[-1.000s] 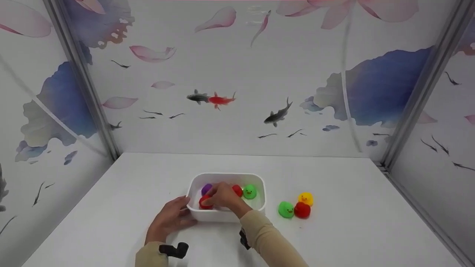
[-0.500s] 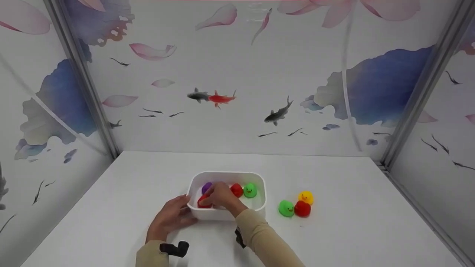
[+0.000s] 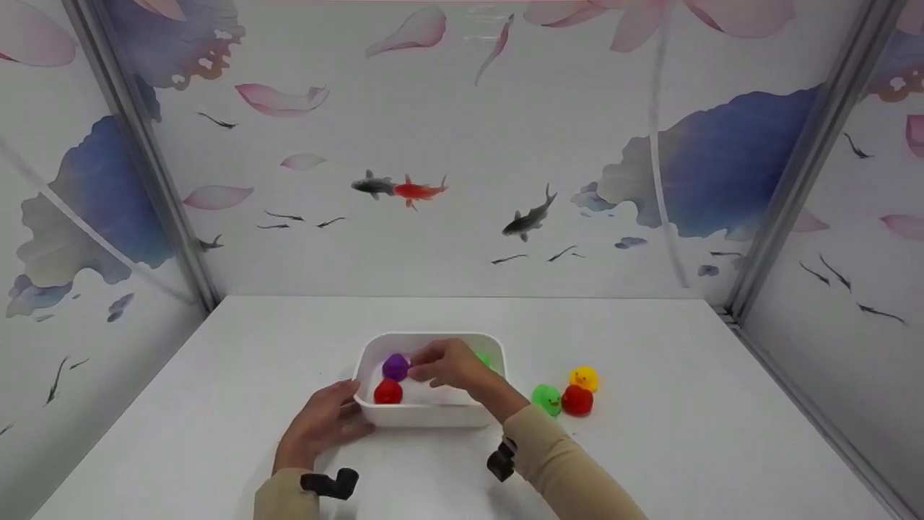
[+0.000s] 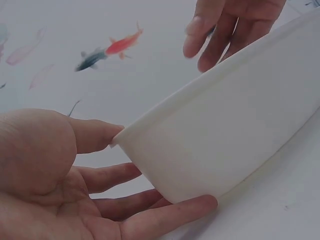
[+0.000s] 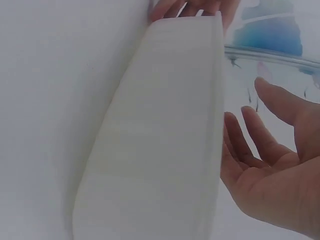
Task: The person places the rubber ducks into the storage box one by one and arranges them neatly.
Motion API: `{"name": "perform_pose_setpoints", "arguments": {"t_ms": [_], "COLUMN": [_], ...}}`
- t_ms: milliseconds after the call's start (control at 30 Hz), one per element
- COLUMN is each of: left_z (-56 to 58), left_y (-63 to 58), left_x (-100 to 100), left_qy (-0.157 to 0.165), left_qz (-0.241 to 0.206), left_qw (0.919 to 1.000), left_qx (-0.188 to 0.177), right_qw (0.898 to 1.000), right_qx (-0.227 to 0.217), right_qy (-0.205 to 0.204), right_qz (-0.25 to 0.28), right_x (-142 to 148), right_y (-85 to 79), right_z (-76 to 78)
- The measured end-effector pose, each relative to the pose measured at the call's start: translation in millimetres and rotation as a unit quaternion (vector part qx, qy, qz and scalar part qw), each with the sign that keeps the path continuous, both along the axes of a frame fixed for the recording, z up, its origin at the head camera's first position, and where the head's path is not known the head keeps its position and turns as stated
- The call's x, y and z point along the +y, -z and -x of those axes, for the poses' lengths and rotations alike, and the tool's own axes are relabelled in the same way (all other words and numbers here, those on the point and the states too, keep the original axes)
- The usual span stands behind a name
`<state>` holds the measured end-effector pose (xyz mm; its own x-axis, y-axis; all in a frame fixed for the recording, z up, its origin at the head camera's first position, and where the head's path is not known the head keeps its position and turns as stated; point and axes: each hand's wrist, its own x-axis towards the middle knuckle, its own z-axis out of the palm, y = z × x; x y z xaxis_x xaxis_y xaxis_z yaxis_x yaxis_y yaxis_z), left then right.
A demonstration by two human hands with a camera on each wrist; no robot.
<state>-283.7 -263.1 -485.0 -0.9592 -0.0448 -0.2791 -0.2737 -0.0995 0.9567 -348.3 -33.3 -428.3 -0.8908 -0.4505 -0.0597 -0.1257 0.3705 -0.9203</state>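
Note:
A white plastic box [image 3: 433,416] sits on the table, its inside visible in the head view. My left hand [image 3: 323,425] grips its left end, thumb [image 4: 102,135] at the rim and fingers along the outer wall. Inside, a purple toy duck [image 3: 395,367] stands behind a red toy duck [image 3: 388,391] at the left. A green toy duck [image 3: 483,359] shows partly at the right, behind my right hand [image 3: 453,367]. That hand is over the box, fingers loosely bent and apart, holding nothing in the right wrist view [image 5: 280,160]. It hides part of the box's inside.
Right of the box, a green duck [image 3: 546,399], a red duck [image 3: 577,400] and a yellow duck [image 3: 583,378] stand close together on the white table [image 3: 650,448]. Patterned panels [image 3: 462,144] wall in the back and both sides.
My right hand has let go of the red duck at the box's front left and moved right and up. The purple duck is now in fuller view. The left hand stays at the box.

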Motion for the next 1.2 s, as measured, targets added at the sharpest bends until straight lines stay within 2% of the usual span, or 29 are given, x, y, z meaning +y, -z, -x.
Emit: {"name": "perform_pose_setpoints", "arguments": {"t_ms": [100,300,467,600,800,967,1200], "left_z": [0.5,1.3,1.5,2.0,0.3,1.1,2.3], "left_y": [0.5,4.0,3.7,2.8,1.6,2.7,3.3], "left_x": [0,1,0,1,1,1,2], "left_qy": [0.002,0.002,0.001,-0.003,-0.005,-0.007,-0.014], "left_qz": [0.002,0.004,0.004,0.001,0.009,0.003,0.007], "left_qw": [1.0000,0.9998,0.9999,0.9999,0.9999,1.0000,0.9998], "left_qx": [0.006,0.017,0.011,0.010,0.005,0.006,0.011], "right_qw": [0.999,0.997,0.996,0.994,0.990,0.987,0.985], "right_qx": [0.002,0.007,0.011,0.013,0.022,0.035,0.047], "right_qy": [-0.010,-0.039,-0.035,-0.013,0.055,0.095,0.119], "right_qz": [0.034,0.061,0.084,0.103,0.126,0.122,0.112], "right_x": [18,58,93,115,144,173,205], "right_y": [-2.1,-8.0,-13.9,-19.4,-24.1,-24.9,-23.6], "right_z": [-7.5,-21.7,-28.9,-28.6,-22.2,-15.4,-8.3]}}
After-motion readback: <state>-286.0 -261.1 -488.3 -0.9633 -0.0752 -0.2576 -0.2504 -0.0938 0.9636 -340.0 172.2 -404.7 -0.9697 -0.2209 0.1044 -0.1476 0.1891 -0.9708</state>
